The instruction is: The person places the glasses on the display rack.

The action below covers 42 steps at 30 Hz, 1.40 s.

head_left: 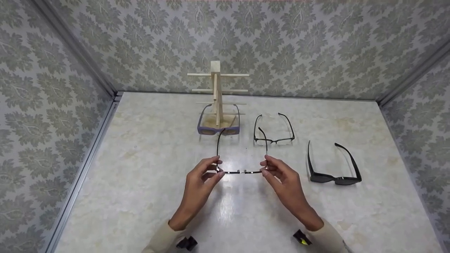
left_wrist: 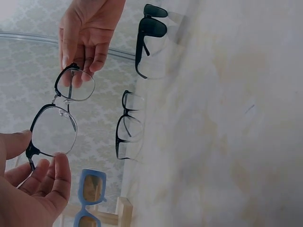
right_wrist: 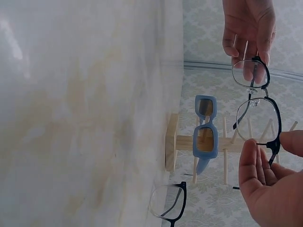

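Note:
Between both hands, above the table, is a pair of clear-lens eyeglasses [head_left: 232,172] with dark upper rims and its temples unfolded, pointing away from the person. My left hand [head_left: 197,184] pinches the left hinge corner between thumb and fingers. At the opposite corner, my right hand [head_left: 290,184] pinches the frame the same way. In the left wrist view, the lenses [left_wrist: 54,130] have thin lower edges and a metal bridge. Beyond the held pair, blue-violet sunglasses [head_left: 231,131] with brown lenses sit low on a wooden display rack [head_left: 215,67].
A second pair of dark-rimmed eyeglasses [head_left: 275,141] lies unfolded on the table [head_left: 140,196], beyond the right hand. Black sunglasses [head_left: 320,178] rest farther right. Pegs [head_left: 235,75] stick out sideways from the rack's post. Patterned panels [head_left: 246,38] enclose the back and sides.

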### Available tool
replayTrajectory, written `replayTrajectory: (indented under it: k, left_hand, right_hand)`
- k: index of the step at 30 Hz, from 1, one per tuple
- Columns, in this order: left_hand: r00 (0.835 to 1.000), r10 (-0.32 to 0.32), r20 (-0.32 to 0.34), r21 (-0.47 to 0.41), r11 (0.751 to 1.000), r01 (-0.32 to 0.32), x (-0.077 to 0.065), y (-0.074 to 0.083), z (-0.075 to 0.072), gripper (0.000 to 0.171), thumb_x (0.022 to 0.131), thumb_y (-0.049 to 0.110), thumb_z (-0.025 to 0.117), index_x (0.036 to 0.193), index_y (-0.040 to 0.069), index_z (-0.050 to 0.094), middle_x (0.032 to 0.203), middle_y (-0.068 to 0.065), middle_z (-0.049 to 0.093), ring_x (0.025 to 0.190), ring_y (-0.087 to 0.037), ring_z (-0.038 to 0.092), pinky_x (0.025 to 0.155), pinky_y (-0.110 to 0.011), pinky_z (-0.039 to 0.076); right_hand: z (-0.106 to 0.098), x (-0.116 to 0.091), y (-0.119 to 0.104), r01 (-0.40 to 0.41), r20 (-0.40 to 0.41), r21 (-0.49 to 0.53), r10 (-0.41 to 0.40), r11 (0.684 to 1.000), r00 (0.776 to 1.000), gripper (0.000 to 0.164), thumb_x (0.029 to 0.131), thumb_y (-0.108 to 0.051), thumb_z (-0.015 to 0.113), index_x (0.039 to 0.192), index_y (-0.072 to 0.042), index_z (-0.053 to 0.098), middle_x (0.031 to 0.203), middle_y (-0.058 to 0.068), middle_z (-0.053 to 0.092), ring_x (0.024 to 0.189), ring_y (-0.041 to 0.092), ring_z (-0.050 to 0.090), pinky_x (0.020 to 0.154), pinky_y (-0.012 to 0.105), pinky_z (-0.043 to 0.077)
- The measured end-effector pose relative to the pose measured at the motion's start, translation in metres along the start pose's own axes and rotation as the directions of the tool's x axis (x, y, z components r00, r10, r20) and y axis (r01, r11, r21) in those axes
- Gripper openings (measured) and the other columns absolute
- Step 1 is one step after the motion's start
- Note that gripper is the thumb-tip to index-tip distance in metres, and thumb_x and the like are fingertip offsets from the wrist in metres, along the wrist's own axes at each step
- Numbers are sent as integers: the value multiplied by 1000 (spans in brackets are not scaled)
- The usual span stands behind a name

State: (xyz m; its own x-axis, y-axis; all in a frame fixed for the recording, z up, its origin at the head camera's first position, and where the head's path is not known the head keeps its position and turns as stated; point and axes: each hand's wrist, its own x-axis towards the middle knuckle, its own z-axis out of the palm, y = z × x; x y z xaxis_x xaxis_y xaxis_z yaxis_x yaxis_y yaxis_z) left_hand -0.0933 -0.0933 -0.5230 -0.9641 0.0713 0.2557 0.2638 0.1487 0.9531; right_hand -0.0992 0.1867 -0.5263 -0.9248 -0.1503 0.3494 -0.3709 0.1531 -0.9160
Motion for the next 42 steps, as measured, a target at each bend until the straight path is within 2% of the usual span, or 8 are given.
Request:
replayTrajectory:
  k: [5,19,26,30,34,39,42]
  left_hand:
    - [1000,24,-18,3,1000,-24,1,5,-7,45,101,1,80,144,7,70,128,-5,72,116,-23,72,94,-35,65]
    - [997,50,-62,12,999,-50,13,14,-23,46,100,0,81,144,5,70,128,-6,72,116,-22,72,94,-35,64]
    - [997,55,-56,49,997,-52,22,16,-31,47,100,2,81,146,6,69,130,-10,72,117,-21,71,95,-37,64]
    - [996,62,-57,97,994,-56,28,15,-35,47,101,2,81,146,6,69,129,-8,73,116,-19,72,95,-36,64]
    - [995,83,-51,136,988,-76,34,14,-38,47,101,3,80,147,6,69,129,-7,73,115,-25,73,93,-36,65]
    - [994,102,-34,156,983,-96,42,14,-42,46,104,4,78,148,3,67,130,-14,71,114,-37,73,92,-39,65]
    - [994,100,-36,166,982,-93,47,15,-44,46,104,5,77,148,3,67,130,-13,72,112,-32,74,91,-40,65]
  right_hand:
    - [4,8,-6,21,19,-2,-21,1000,1000,47,104,4,73,150,4,63,127,16,73,112,25,74,97,28,62]
    - [16,31,-12,37,57,10,-38,999,998,48,105,2,72,151,4,61,129,17,73,113,28,73,97,31,63]
    - [22,43,-14,8,48,18,-9,1000,999,47,105,1,73,150,5,62,127,18,73,111,27,74,96,32,63]
    - [24,48,-15,-3,51,26,2,1000,999,46,106,1,72,150,6,61,128,20,72,110,27,74,94,33,64]
    - [26,55,-13,-3,50,27,2,1000,999,46,106,0,72,150,7,61,128,23,72,110,26,74,93,31,64]
    - [28,62,-13,-7,44,29,6,1000,999,46,106,-1,72,150,8,61,128,19,73,110,26,74,92,30,64]
    - [28,67,-14,-10,39,35,9,999,999,46,106,-1,73,150,8,61,128,19,73,110,28,74,93,30,63]
